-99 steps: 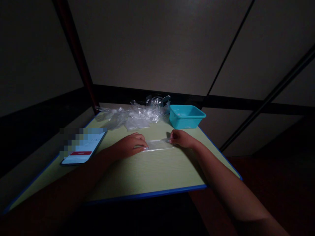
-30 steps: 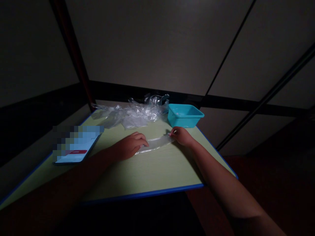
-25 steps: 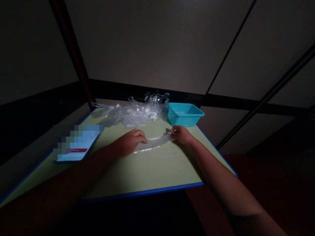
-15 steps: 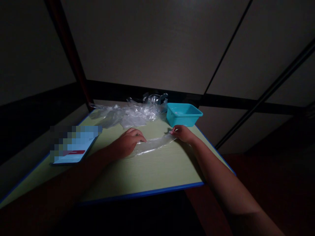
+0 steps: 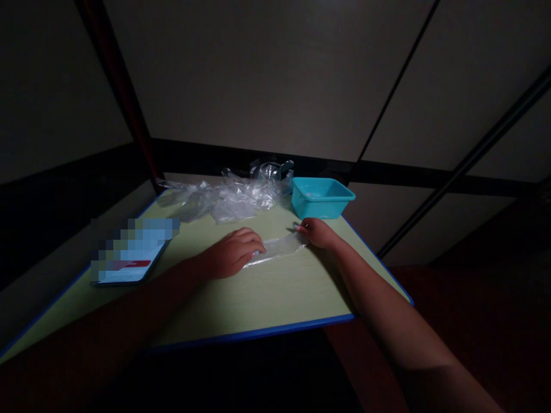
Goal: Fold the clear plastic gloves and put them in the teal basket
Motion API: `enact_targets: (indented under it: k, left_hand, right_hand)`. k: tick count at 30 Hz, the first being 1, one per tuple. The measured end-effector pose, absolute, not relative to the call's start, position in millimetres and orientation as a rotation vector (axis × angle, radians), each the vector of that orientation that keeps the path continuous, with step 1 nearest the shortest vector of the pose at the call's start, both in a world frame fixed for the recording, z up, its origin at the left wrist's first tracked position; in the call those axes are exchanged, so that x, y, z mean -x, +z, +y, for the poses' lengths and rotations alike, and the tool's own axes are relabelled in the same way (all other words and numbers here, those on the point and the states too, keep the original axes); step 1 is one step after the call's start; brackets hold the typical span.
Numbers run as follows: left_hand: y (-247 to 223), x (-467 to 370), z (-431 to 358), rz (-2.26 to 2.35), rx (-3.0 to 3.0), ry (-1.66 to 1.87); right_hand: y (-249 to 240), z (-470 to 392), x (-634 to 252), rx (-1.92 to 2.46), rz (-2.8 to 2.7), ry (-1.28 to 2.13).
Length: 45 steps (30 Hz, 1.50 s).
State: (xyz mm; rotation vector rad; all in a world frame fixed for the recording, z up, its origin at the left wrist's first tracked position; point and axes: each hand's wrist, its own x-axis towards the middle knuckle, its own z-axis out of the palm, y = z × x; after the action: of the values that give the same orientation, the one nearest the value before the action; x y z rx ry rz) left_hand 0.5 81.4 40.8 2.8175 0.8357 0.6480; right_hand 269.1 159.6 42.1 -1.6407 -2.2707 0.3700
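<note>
Here, on a pale yellow-green worktop (image 5: 258, 301) edged in blue, a clear plastic strip (image 5: 279, 247) lies between a person's two bare hands, its right end a little farther from the near edge than its left. The left hand (image 5: 235, 252) rests palm down over the strip's left end, fingers close together and gently bent, their tips touching the plastic; whether the thumb and fingers grip the film or only press on it cannot be told. The right hand (image 5: 317, 233) is curled nearly closed, with thumb and forefinger brought together on the strip's right end, the other fingers folded in toward the palm. Lengthwise creases catch the light along the plastic. Just beyond the right hand stands a teal container (image 5: 322, 205), upright and open at the top. To its left, along the far side of the worktop, spreads a loose, crumpled heap of clear plastic (image 5: 235, 201), shiny in places. Near the left edge lies a device with a lit screen (image 5: 138, 258), partly masked by blurred squares, a red bar showing on its lower part; the left forearm passes just beside it. Behind everything rises a dim panelled wall (image 5: 258, 74) crossed by a dark band.
</note>
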Motion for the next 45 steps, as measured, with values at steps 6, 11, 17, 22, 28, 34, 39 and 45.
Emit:
enact_targets:
  k: [6, 11, 17, 22, 28, 34, 39, 45]
  left_hand:
    - [42.6, 0.2, 80.5, 0.862, -2.792, 0.676]
    - [42.8, -0.9, 78.3, 0.843, -2.831, 0.603]
    - [44.8, -1.1, 77.2, 0.840, -2.842, 0.627]
    - [46.7, -2.5, 75.6, 0.787, -2.834, 0.570]
    - [49.6, -1.6, 73.4, 0.855, -2.789, 0.765]
    - [46.3, -2.3, 75.1, 0.825, -2.821, 0.603]
    - [48.0, -4.7, 73.2, 0.832, -2.790, 0.663]
    - [48.0, -4.5, 72.5, 0.813, -2.781, 0.663]
  right_hand:
    - [44.5, 157.6, -267.8, 1.616, -2.297, 0.347]
    - [46.1, 155.8, -266.7, 1.636, -2.296, 0.352]
    - [45.0, 156.4, -267.6, 1.627, -2.294, 0.338]
    - [43.1, 157.9, -268.6, 1.616, -2.268, 0.358]
    - [41.7, 157.8, -269.0, 1.608, -2.255, 0.355]
    - [43.4, 156.3, -267.5, 1.622, -2.268, 0.344]
    - [42.7, 158.0, -267.1, 1.654, -2.277, 0.340]
    - [45.8, 156.0, -266.1, 1.675, -2.301, 0.241]
